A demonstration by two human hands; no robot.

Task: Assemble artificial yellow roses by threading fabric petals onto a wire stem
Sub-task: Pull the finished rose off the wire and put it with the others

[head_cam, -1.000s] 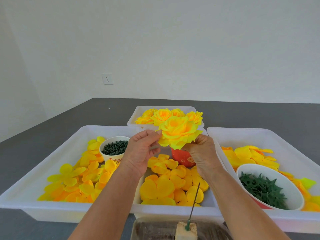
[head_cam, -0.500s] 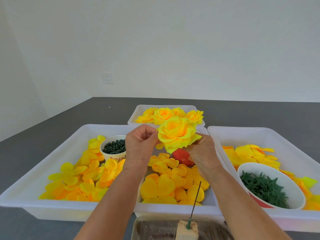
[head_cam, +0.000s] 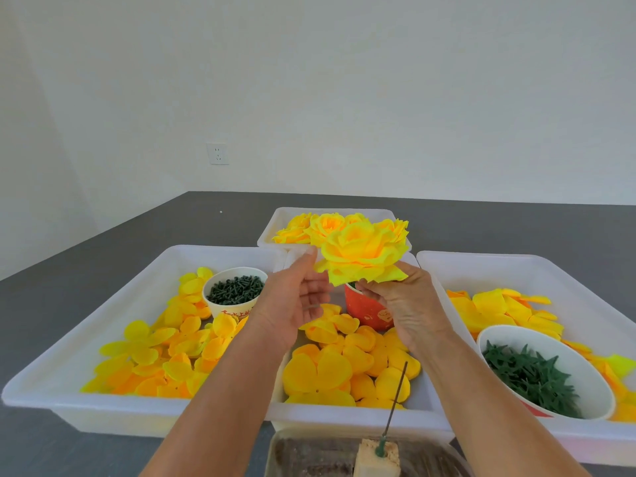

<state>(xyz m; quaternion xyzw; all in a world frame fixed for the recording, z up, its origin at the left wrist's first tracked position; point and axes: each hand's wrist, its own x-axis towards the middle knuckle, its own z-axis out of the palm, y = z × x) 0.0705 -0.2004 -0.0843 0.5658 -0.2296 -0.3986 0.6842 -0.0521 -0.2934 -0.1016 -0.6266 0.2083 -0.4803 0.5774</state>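
A full yellow fabric rose point(head_cam: 361, 254) is held up over the middle tray. My right hand point(head_cam: 402, 304) grips it from underneath, fingers curled below the petals. My left hand point(head_cam: 296, 297) is beside it on the left, palm turned toward the flower, fingers relaxed, with a fingertip near the petal edge. Loose yellow petals point(head_cam: 344, 370) fill the middle tray. A dark wire stem point(head_cam: 394, 404) stands upright in a foam block point(head_cam: 377, 459) at the near edge.
The left white tray point(head_cam: 69, 366) holds petals and a cup of dark green pieces point(head_cam: 235, 290). A red cup point(head_cam: 370, 309) stands behind my hands. The right tray point(head_cam: 537, 266) has petals and a bowl of green calyxes point(head_cam: 531, 376). Finished roses point(head_cam: 309, 227) fill a far tray.
The rose has risen and moved slightly right. My left hand has let go of the petals and opened, palm facing the flower. My right hand still holds the rose from below.
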